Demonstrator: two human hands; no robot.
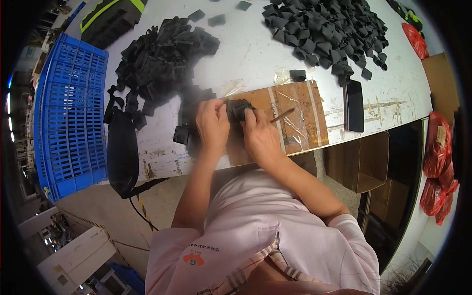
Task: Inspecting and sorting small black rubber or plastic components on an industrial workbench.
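A: Nearest the camera: a pink short-sleeved shirt, forearms running up to a cardboard sheet taped at the front edge of the white surface. What is in the hands?

B: One small black folded piece, lying on the cardboard. Left hand curled round its left side, fingers bent and closed on it. Right hand pressed on its right side, fingers down on top, also closed on it. A thin stick-like tool pokes out past the right hand; cannot tell whether the hand grips it or it just lies on the cardboard.

A: Progress, as a judgement?

B: Mid-run. Two stocks of black parts on the surface: a tangled heap of strap-like pieces at the left, and a spread of short folded loops at the upper right. Which heap is finished stock cannot be told. Both are large, so much seems done and much seems left.

A: Anything else nearby?

B: A blue slatted crate at the left edge, a black pouch hanging off the surface beside it, a dark phone right of the cardboard, red bags far right.
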